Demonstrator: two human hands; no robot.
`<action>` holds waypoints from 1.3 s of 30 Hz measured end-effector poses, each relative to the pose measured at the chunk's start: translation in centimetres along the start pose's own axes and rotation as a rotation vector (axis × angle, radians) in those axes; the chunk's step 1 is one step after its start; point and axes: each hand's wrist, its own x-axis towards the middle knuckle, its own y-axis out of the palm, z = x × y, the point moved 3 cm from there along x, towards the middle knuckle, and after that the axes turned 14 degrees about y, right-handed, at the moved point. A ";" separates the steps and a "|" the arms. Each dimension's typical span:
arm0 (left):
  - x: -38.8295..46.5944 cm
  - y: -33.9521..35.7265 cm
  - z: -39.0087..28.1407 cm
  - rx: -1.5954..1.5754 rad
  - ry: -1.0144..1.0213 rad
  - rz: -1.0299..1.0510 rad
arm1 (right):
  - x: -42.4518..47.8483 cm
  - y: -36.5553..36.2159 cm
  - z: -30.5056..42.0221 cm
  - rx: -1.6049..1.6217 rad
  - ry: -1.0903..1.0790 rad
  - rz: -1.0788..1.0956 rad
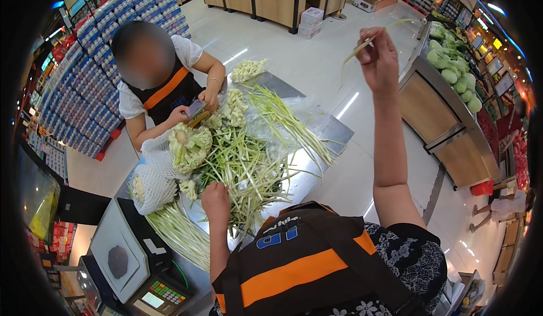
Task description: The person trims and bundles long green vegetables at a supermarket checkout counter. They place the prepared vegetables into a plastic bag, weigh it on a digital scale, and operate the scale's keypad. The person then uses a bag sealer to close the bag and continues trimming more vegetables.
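Observation:
My right hand (379, 55) is raised well away from the metal table (292, 188), its fingers closed on a thin pale-green stalk (355, 50). Down at the near edge of a loose heap of green and white stalks (244, 159), my left hand (216, 199) rests with curled fingers; whether it grips any is unclear. A neater bunch of long stalks (292, 123) lies across clear plastic beyond the heap. Another bunch (180, 227) lies left of my left forearm. Cauliflower heads (191, 146) sit at the heap's left, one in white foam netting (152, 188).
A co-worker (165, 82) stands across the table, holding a phone (195, 109) near the cauliflower. A weighing scale (118, 252) with a keypad stands at the table's left end. To the right is a vegetable display stand (445, 116). Stacked packs (85, 87) rise behind the co-worker.

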 end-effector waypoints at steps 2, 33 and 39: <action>0.8 -0.6 -0.4 0.009 0.136 -0.022 | 0.2 0.1 -0.6 0.100 0.047 0.104; 12.4 -7.2 -8.2 -1.367 0.172 -0.313 | -6.4 13.2 -13.4 -0.377 0.468 0.178; 11.1 -5.9 -8.5 -1.207 0.206 -0.245 | -5.3 12.0 -12.4 -0.383 0.325 0.002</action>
